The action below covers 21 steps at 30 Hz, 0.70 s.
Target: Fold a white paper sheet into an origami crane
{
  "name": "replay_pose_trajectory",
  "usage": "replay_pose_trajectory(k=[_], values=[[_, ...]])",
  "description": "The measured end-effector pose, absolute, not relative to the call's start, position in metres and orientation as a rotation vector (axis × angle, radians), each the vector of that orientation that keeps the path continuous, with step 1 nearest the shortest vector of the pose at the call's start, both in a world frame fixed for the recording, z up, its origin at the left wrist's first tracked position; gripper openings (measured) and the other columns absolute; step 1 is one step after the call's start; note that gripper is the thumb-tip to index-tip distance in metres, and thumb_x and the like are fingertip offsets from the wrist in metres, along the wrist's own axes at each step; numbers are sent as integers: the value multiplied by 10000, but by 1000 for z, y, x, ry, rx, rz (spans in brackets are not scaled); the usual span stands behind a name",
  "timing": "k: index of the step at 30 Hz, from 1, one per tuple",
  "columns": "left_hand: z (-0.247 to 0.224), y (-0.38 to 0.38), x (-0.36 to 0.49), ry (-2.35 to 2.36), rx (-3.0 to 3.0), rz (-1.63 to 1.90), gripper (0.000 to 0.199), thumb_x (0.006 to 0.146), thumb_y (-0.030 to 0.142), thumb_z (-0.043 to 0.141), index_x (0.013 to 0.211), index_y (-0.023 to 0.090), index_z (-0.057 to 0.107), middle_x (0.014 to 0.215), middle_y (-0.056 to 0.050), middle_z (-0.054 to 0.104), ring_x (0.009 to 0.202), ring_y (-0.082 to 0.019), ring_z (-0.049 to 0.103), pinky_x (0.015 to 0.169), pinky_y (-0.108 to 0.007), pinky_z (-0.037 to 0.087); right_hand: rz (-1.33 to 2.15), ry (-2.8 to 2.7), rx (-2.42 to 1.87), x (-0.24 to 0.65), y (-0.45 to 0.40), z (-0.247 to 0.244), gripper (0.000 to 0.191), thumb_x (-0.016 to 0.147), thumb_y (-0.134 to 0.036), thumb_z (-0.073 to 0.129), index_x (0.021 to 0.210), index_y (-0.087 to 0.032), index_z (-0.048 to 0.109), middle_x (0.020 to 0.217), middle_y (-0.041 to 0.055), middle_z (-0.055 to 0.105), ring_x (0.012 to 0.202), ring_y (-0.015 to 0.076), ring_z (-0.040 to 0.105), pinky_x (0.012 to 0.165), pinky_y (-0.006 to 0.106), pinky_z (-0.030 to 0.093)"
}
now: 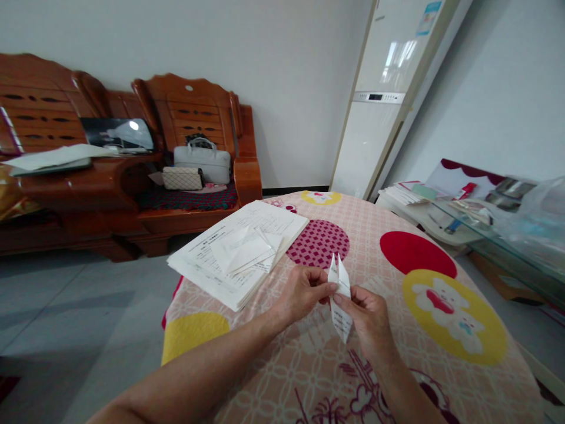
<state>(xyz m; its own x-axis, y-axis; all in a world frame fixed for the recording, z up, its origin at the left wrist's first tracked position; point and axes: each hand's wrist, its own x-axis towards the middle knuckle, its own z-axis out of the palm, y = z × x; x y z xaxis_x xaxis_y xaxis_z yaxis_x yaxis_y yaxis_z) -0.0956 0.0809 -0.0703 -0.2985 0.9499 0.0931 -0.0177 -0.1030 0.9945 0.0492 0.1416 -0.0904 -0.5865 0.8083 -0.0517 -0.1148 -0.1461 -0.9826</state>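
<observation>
A narrow folded piece of printed white paper (pixel 342 318) is held up between both hands, its top split into two points. My left hand (pixel 304 290) pinches it from the left, thumb and forefinger near its middle. From the right, my right hand (pixel 368 312) grips it with the thumb across the front; its other fingers are partly hidden behind the paper. Left of my hands lies a stack of printed sheets (pixel 212 250), and on top of it rest several folded paper pieces (pixel 251 250).
A patterned cloth covers the round table (pixel 282 377). Beyond it stand carved wooden chairs (pixel 194 106) with a grey handbag (pixel 207 164) and a quilted purse (pixel 182 178). A tall white air conditioner (pixel 375 129) is behind. At right, a glass-topped side table (pixel 494 235) carries papers and a plastic bag.
</observation>
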Motion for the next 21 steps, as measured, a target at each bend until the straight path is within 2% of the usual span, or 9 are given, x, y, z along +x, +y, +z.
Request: replay_pose_trajectory(k=[4, 10, 21], values=[[-69, 80, -97, 1327, 1073, 1527, 336, 729, 395, 709, 574, 126, 580, 515, -4, 553, 484, -90, 486, 476, -201, 350, 1825, -1439, -810, 49, 141, -93, 186, 684, -319, 780, 695, -145, 716, 559, -8, 604, 508, 118, 509, 488, 227, 375], [-64, 81, -101, 1286, 971, 1557, 268, 691, 350, 746, 667, 111, 627, 576, -3, 585, 486, -80, 496, 477, -190, 374, 1862, -1422, -831, 48, 141, -90, 229, 643, -330, 801, 641, -135, 680, 516, -20, 561, 455, 93, 461, 447, 213, 351], [-58, 81, -99, 1248, 1013, 1568, 209, 687, 286, 743, 670, 108, 636, 567, 20, 540, 473, -56, 437, 451, -177, 320, 1880, -1455, -802, 48, 138, -89, 236, 646, -332, 795, 639, -128, 677, 522, -17, 550, 459, 80, 437, 449, 208, 335]])
